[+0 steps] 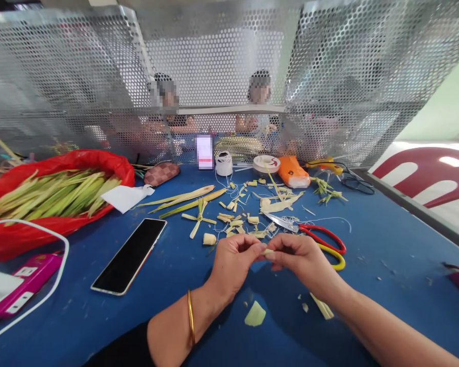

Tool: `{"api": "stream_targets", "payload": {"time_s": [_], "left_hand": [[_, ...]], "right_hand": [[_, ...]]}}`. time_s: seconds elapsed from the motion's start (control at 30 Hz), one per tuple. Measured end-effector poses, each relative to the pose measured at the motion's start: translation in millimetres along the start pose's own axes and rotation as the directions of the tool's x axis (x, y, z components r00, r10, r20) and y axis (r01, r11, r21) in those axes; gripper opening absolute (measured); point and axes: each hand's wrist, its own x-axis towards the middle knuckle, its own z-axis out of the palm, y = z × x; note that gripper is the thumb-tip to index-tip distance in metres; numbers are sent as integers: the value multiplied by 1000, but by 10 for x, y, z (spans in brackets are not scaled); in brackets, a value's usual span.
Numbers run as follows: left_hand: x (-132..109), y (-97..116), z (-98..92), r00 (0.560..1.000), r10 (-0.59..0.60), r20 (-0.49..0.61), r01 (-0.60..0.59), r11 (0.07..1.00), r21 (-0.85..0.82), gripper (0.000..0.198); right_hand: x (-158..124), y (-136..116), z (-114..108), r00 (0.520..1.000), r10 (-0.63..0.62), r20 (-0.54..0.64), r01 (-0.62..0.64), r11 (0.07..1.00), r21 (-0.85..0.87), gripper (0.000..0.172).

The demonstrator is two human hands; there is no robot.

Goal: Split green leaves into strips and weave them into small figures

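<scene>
Over the blue table (183,285), my left hand (233,262) and my right hand (300,260) meet at the fingertips. Both pinch a small pale strip of palm leaf (268,251) between them. A gold bangle sits on my left wrist. Red and yellow handled scissors (321,239) lie just beyond my right hand. Several cut leaf scraps (237,221) are scattered ahead of my hands, and one pale piece (255,314) lies under my wrists.
A black phone (130,255) lies left of my hands. A red bag of green leaves (49,196) is at far left, with a pink device (23,285) and white cable. A thread spool (224,164), orange tool (294,173) and perforated metal screen (222,66) stand behind; two people sit beyond it.
</scene>
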Motion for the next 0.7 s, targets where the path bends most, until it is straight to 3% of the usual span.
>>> {"api": "stream_targets", "payload": {"time_s": [0.1,0.23,0.33,0.43,0.63,0.7], "left_hand": [[0,17,-4,999,-47,17,48,998,-29,15],[-3,16,-17,996,-83,22,84,994,-63,14],[-9,1,-25,988,-152,-1,151,982,-117,15],[-20,-8,-21,970,-243,-26,234,953,-193,16],[-33,-4,-7,964,-265,-13,257,943,-211,18],[-32,-9,-9,956,-292,-4,284,932,-225,20]], "right_hand": [[30,29,-20,1000,27,0,-27,997,65,27],[25,52,-34,990,-122,-67,113,986,-123,17],[5,52,-29,932,-344,-112,288,892,-348,4],[-8,43,-24,856,-516,-23,451,769,-453,14],[-37,28,-9,828,-561,10,475,692,-543,21],[-44,46,1,794,-606,40,514,636,-576,22]]}}
